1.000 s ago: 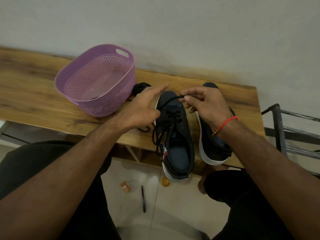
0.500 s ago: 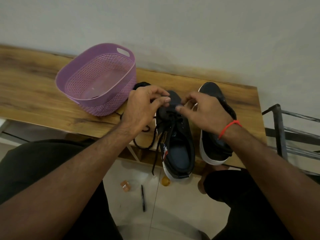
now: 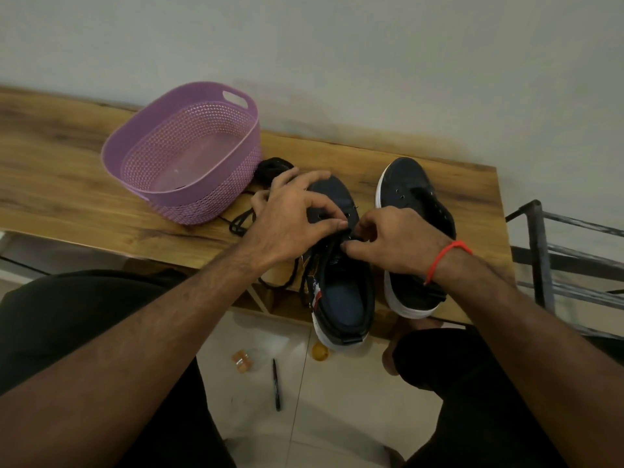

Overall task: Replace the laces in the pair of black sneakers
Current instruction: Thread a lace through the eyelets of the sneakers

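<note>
Black lace [image 3: 332, 251] in pinching hands [image 3: 347, 231]

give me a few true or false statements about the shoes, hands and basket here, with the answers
1. Both hands work at the sneaker nearer the basket. True: the left hand and right hand meet over the left sneaker.
2. The right sneaker is fully laced. False: its eyelets show bare.
3. The purple basket holds a shoe. False: no shoe is in it; both stand on the wooden bench.
4. A red thread band circles the right wrist. True.
5. A pen lies on the bench. False: it lies on the floor below.
</note>
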`<state>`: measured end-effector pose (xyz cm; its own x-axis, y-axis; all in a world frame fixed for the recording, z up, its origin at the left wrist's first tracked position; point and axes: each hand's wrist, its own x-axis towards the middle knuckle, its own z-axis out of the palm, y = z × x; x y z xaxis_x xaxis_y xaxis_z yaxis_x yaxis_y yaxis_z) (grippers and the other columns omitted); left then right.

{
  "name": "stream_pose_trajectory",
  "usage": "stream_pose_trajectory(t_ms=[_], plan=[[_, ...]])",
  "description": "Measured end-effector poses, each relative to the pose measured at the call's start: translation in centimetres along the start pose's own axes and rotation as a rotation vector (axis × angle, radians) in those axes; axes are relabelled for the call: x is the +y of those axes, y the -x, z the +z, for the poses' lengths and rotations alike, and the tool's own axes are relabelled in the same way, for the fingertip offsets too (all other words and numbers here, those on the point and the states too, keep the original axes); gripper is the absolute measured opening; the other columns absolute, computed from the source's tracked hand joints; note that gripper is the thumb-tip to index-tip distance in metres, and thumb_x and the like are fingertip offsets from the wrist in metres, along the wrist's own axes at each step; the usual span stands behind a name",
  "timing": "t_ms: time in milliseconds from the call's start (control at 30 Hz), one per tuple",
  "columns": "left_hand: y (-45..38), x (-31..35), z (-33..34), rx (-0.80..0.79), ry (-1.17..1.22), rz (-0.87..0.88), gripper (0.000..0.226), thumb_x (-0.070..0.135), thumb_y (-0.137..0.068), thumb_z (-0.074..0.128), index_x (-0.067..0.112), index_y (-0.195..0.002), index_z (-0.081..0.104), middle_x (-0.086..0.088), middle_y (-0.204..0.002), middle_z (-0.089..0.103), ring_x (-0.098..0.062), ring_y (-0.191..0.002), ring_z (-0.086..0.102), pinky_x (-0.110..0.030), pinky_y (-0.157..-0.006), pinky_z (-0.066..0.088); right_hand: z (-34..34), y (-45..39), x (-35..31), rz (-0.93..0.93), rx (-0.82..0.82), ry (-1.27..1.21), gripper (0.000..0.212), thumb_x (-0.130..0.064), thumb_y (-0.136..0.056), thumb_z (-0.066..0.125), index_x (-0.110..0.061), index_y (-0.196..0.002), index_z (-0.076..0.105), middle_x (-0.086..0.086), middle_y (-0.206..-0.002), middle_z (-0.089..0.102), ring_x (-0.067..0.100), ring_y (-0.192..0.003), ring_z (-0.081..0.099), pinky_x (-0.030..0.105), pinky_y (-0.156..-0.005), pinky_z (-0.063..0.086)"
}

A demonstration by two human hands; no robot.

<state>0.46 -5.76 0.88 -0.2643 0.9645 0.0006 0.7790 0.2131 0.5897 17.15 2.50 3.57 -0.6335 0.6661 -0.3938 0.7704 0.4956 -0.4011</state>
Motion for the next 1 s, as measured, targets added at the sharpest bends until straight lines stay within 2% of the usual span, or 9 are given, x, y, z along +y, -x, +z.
stream_pose_trajectory(t_ms=[67, 133, 167, 233, 333, 433, 600, 800, 1000], plan=[[0.1, 0.2, 0.0, -0.055, -0.004, -0.014, 0.011, 0.048, -0.083, 0.077, 0.046, -0.093, 0.075, 0.018, -0.160, 0.033, -0.018, -0.152, 0.009, -0.058, -0.112, 0.012, -0.2, 0.0, 0.0, 0.003, 0.008, -0.058, 0.032, -0.047, -0.090, 0.062, -0.018, -0.101, 0.072, 0.000, -0.092, 0.070, 0.010, -0.081, 0.065, 0.027, -0.069, 0.056], [0.2, 0.3, 0.1, -0.100, -0.019, -0.028, 0.010, 0.049, -0.082, 0.077, 0.048, -0.091, 0.073, 0.019, -0.162, 0.029, -0.018, -0.152, 0.006, -0.058, -0.112, 0.012, -0.4, -0.1, 0.2, 0.015, 0.008, -0.106, 0.025, -0.041, -0.093, 0.059, -0.021, -0.099, 0.073, -0.004, -0.085, 0.068, 0.004, -0.074, 0.061, 0.020, -0.058, 0.048], [0.3, 0.4, 0.3, -0.108, -0.020, -0.043, 0.010, 0.050, -0.082, 0.077, 0.048, -0.091, 0.073, 0.018, -0.163, 0.028, -0.018, -0.153, 0.006, -0.058, -0.112, 0.013, -0.5, -0.2, 0.4, 0.024, 0.006, -0.132, 0.022, -0.037, -0.094, 0.059, -0.022, -0.100, 0.074, -0.005, -0.085, 0.068, 0.004, -0.075, 0.061, 0.020, -0.059, 0.047], [0.5, 0.6, 0.7, -0.096, -0.012, -0.089, 0.010, 0.051, -0.082, 0.076, 0.048, -0.091, 0.074, 0.017, -0.163, 0.027, -0.018, -0.152, 0.006, -0.057, -0.113, 0.012, -0.6, -0.5, 0.8, 0.044, -0.005, -0.201, 0.017, -0.029, -0.095, 0.058, -0.025, -0.098, 0.075, -0.003, -0.088, 0.072, 0.008, -0.080, 0.065, 0.028, -0.073, 0.056], [0.9, 1.0, 1.6, -0.048, 0.004, -0.142, 0.010, 0.052, -0.082, 0.076, 0.046, -0.091, 0.074, 0.017, -0.163, 0.027, -0.019, -0.152, 0.007, -0.056, -0.112, 0.012, -0.7, -0.7, 1.2, 0.056, -0.041, -0.287, 0.020, -0.021, -0.096, 0.058, -0.028, -0.085, 0.073, -0.004, -0.089, 0.073, 0.010, -0.084, 0.068, 0.037, -0.086, 0.059], [1.4, 1.3, 2.6, 0.004, -0.053, -0.141, 0.013, 0.055, -0.083, 0.073, 0.046, -0.093, 0.075, 0.018, -0.162, 0.029, -0.021, -0.150, 0.011, -0.057, -0.112, 0.015, -0.8, -0.8, 1.3, 0.056, -0.067, -0.339, 0.023, -0.018, -0.097, 0.057, -0.029, -0.083, 0.072, -0.004, -0.091, 0.073, 0.011, -0.086, 0.070, 0.037, -0.086, 0.060], [1.8, 1.7, 3.5, 0.092, -0.110, -0.146, 0.015, 0.056, -0.084, 0.073, 0.045, -0.094, 0.075, 0.019, -0.160, 0.033, -0.022, -0.146, 0.018, -0.054, -0.109, 0.017, -0.9, -0.9, 1.6, 0.051, -0.094, -0.368, 0.020, -0.015, -0.098, 0.055, -0.021, -0.096, 0.074, -0.004, -0.094, 0.072, 0.010, -0.088, 0.069, 0.029, -0.081, 0.060], [1.6, 1.3, 3.7, 0.100, -0.059, -0.125, 0.014, 0.054, -0.082, 0.074, 0.045, -0.093, 0.076, 0.022, -0.160, 0.032, -0.021, -0.145, 0.017, -0.051, -0.107, 0.016, -1.1, -0.8, 1.8, 0.025, -0.149, -0.420, 0.027, -0.016, -0.103, 0.050, -0.029, -0.089, 0.069, -0.007, -0.099, 0.070, 0.008, -0.097, 0.065, 0.027, -0.078, 0.056], [1.7, 1.2, 3.8, 0.101, -0.076, -0.119, 0.017, 0.053, -0.084, 0.073, 0.045, -0.098, 0.076, 0.021, -0.162, 0.029, -0.022, -0.145, 0.017, -0.048, -0.106, 0.017, -0.4, -0.8, 1.5, -0.150, 0.086, -0.030, 0.014, -0.018, -0.097, 0.062, -0.019, -0.105, 0.073, -0.011, -0.094, 0.061, 0.004, -0.091, 0.054, 0.020, -0.081, 0.040]])
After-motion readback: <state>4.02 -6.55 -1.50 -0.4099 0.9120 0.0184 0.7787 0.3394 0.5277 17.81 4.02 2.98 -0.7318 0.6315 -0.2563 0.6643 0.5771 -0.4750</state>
